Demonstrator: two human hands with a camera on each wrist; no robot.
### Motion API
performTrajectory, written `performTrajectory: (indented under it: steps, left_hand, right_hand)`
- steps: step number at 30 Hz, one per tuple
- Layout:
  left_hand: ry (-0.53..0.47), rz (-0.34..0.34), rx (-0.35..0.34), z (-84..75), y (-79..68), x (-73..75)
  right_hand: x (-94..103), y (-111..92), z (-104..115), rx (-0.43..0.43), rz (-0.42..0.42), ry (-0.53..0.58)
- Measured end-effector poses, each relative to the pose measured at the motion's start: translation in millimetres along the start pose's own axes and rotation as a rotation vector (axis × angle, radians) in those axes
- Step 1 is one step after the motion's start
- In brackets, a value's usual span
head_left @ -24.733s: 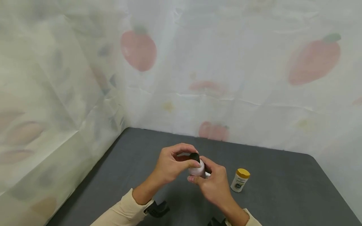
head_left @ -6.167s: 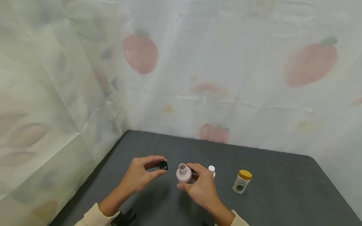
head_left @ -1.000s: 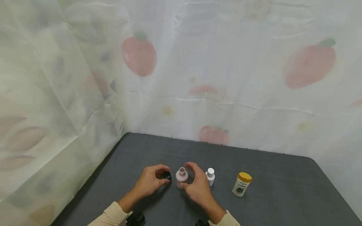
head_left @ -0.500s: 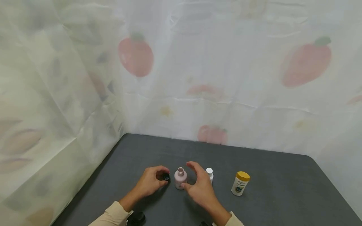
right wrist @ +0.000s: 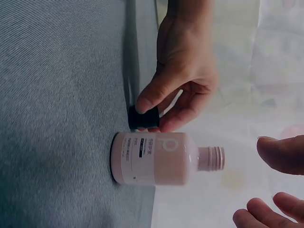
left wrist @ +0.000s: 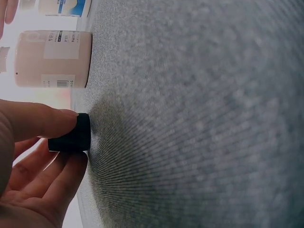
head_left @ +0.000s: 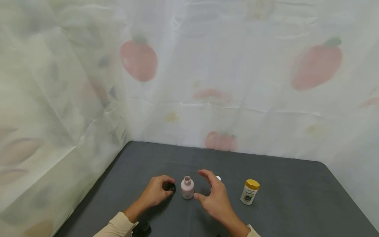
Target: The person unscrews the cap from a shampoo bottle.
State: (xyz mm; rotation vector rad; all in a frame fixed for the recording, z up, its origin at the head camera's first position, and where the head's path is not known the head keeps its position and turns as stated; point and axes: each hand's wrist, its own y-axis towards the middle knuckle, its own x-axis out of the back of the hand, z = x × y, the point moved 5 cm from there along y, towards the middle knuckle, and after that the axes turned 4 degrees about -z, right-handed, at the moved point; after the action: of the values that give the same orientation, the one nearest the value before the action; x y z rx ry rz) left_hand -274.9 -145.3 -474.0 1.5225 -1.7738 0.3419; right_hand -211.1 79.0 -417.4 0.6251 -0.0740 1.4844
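Observation:
A pink bottle (head_left: 187,189) with a bare threaded neck stands upright on the grey table, its label showing in the right wrist view. To its left my left hand (head_left: 156,191) pinches a black screw cap (left wrist: 71,135) between thumb and fingers. The cap's edge is right at the tabletop in the left wrist view. On the bottle's other side my right hand (head_left: 217,197) holds nothing; its thumb and fingers are spread apart, a small gap from the bottle. Behind that hand a white bottle (head_left: 218,178) is mostly hidden.
A white container with a yellow lid (head_left: 249,192) stands on the table (head_left: 284,194) to the right. Pale sheeting (head_left: 254,65) printed with fruit rises behind the table and along its left side.
Earlier both hands held the pink bottle with its black cap on; the cap came off and the bottle was set down. Lately my right hand let go, moving right, and the cap lowered slightly.

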Motion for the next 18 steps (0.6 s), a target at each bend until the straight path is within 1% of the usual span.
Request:
performTrajectory:
  steps: [4,10,13,15,18]
  left_hand:
    - [0.005,0.001,-0.007,1.6,-0.2,-0.1]
    - [-0.073,0.03,0.014,-0.4,-1.8,4.1]
    - [-0.104,0.035,0.016,-6.7,-2.9,10.1]
    - [-0.122,0.023,0.003,-13.0,-2.4,15.9]
    - [-0.136,-0.013,-0.057,-24.7,0.2,25.7]
  right_hand:
    - [9.0,-2.6,-0.1,0.011,-0.002,-0.007]
    - [22.9,-5.9,-4.9,-0.008,-0.01,-0.004]
    - [29.6,-7.6,-9.6,-0.032,-0.02,-0.015]
    - [34.2,-8.7,-12.3,-0.048,-0.034,-0.029]
    - [40.7,-10.1,-16.3,-0.059,-0.056,-0.056]
